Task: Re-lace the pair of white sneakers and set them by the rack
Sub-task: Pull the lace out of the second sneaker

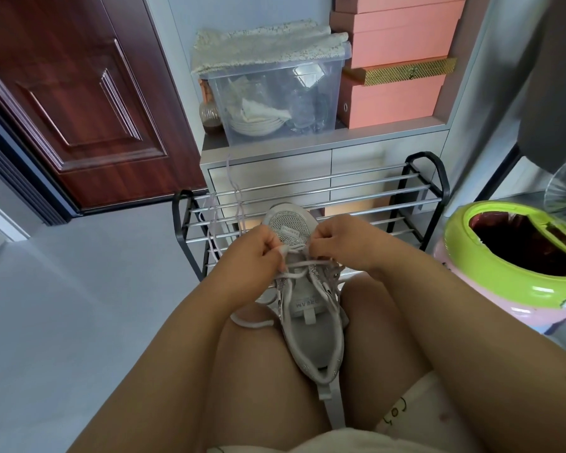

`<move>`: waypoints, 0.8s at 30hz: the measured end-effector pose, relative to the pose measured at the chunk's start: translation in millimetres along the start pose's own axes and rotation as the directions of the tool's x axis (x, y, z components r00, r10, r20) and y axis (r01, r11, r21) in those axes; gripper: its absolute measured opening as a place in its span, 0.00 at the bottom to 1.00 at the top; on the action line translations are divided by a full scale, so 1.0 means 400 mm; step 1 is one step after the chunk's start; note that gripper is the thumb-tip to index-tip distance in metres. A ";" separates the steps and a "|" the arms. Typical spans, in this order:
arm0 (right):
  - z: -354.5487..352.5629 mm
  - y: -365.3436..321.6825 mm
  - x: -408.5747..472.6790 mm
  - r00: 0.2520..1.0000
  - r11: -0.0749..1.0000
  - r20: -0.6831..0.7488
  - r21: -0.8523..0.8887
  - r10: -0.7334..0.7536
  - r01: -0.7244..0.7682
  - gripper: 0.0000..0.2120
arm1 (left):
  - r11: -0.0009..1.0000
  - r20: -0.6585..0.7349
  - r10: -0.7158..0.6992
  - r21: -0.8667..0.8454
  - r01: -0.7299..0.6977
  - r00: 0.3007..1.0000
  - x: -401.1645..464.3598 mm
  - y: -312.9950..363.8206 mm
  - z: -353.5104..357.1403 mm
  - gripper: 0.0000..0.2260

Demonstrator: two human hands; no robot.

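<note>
Head camera is showing both hands working low on a white mesh sneaker (303, 308) wedged between the thighs to steady it, left hand (258, 253) and right hand (343, 240) each pinching its white lace (294, 264) before the black metal rack (415, 194).

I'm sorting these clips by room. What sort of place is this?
Most likely a home entryway: a wooden door, a metal shoe rack against a low cabinet, and stacked storage boxes. The person sits lacing a sneaker there.
</note>
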State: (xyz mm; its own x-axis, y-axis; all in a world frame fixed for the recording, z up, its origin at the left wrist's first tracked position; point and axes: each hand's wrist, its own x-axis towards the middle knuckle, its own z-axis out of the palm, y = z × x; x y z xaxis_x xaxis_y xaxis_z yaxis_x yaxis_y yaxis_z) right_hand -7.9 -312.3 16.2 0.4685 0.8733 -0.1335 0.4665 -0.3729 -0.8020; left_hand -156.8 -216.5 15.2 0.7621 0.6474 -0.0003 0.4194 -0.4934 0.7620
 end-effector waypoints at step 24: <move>-0.098 0.097 -0.026 0.946 0.973 -0.229 -0.032 -0.228 0.227 0.07 | 0.971 -0.129 -0.057 -0.239 0.025 0.990 -0.009 -0.082 -0.087 0.07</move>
State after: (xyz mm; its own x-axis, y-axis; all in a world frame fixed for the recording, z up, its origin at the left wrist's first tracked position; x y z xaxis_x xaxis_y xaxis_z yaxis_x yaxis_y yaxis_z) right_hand 34.6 -348.1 9.4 0.5090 0.8396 0.1898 0.5846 -0.1753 -0.7922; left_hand -190.3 -182.3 12.5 0.6669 0.7441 0.0397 0.3082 -0.3240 0.8945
